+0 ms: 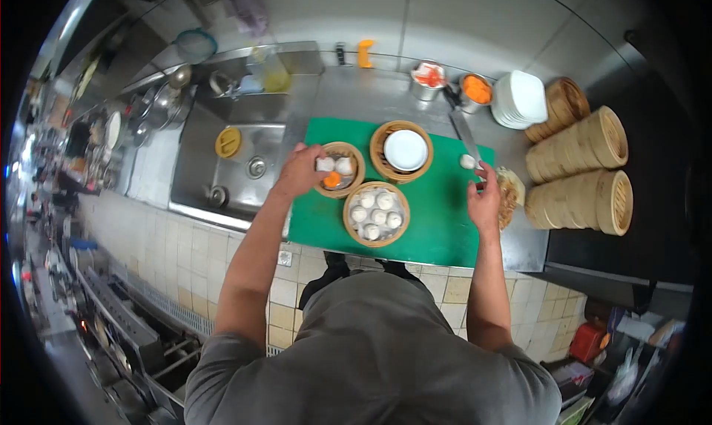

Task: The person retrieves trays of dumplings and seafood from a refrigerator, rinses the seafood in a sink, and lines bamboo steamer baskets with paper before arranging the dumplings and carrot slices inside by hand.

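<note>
My left hand [301, 170] is at the left rim of a small bamboo steamer [359, 174], its fingers bent over the edge. In that steamer lie white dumplings [343, 165] and an orange piece [331, 179]. My right hand [485, 196] is at the right of the green board [437, 232], its fingertips by the lower end of a long knife [464, 134]. Just left of the fingertips lies a white dumpling [467, 162]. Several white buns [379, 217] fill a larger steamer [404, 227]. Behind it, another steamer [426, 134] holds a white dish [406, 150].
Bamboo steamers [575, 154] are stacked at the right, beside white plates [518, 99]. Metal containers hold red [428, 75] and orange food [476, 90]. At the left is a sink [222, 165]. Light brown food [508, 196] lies right of my right hand.
</note>
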The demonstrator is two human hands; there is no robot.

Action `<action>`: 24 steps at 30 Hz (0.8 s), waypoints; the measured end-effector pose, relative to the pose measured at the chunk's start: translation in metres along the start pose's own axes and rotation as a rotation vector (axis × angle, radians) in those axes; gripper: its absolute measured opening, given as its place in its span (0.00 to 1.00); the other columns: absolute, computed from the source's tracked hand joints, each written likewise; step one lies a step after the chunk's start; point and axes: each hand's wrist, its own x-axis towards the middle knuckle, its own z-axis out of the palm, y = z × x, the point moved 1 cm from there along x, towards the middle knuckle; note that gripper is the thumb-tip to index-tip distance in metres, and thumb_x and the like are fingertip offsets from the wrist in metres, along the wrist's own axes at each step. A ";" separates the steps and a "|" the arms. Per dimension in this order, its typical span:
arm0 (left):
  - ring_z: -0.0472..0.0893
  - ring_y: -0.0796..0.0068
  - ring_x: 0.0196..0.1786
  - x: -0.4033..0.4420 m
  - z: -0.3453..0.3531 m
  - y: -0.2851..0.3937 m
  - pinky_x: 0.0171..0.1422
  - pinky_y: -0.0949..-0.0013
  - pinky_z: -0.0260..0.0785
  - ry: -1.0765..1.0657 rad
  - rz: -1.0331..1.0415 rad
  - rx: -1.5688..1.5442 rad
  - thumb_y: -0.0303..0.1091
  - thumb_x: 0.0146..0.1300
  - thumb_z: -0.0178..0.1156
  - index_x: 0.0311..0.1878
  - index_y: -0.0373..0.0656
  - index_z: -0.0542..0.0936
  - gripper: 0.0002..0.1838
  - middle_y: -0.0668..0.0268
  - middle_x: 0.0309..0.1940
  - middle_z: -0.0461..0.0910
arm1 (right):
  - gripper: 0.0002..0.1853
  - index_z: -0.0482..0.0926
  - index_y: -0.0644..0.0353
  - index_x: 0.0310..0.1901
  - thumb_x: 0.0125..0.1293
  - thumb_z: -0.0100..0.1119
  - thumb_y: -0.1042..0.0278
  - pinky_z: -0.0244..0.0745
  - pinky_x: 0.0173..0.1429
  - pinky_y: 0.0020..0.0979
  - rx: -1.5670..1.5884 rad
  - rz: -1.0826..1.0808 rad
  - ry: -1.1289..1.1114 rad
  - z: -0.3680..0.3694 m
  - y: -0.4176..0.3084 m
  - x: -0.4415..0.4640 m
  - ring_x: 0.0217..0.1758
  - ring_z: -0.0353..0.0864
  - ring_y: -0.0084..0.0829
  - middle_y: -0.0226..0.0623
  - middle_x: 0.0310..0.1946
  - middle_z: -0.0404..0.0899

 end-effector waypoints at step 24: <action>0.76 0.57 0.66 0.010 -0.007 0.018 0.74 0.53 0.66 -0.214 0.095 0.262 0.22 0.58 0.67 0.68 0.54 0.77 0.33 0.64 0.60 0.84 | 0.18 0.75 0.62 0.64 0.77 0.56 0.68 0.87 0.39 0.34 0.755 0.526 -0.161 0.048 0.045 0.001 0.38 0.88 0.33 0.45 0.47 0.86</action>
